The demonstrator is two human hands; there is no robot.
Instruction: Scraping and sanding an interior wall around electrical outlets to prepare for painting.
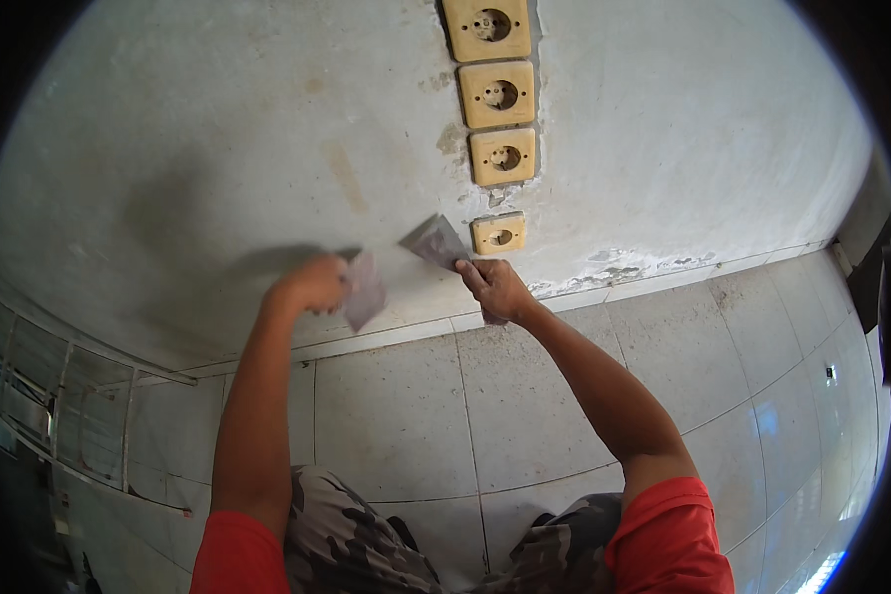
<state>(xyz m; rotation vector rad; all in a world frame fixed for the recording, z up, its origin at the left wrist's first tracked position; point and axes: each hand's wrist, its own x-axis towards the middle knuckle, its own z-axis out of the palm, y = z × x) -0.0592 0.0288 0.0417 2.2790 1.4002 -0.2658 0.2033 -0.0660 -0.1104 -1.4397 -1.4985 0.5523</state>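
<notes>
My right hand grips the handle of a putty knife, its wide metal blade pointing up and left near the wall. In my left hand is a pinkish sheet of sandpaper, blurred, held close to the painted wall. Whether the sheet or the blade touches the wall I cannot tell. Just above my right hand sits the lowest yellowed power socket, with chipped plaster around it.
Several more yellowed sockets run up the wall in a column. Flaking paint lies above the white skirting. Debris speckles the tiled floor. A metal frame stands at the left, and a dark object at the right.
</notes>
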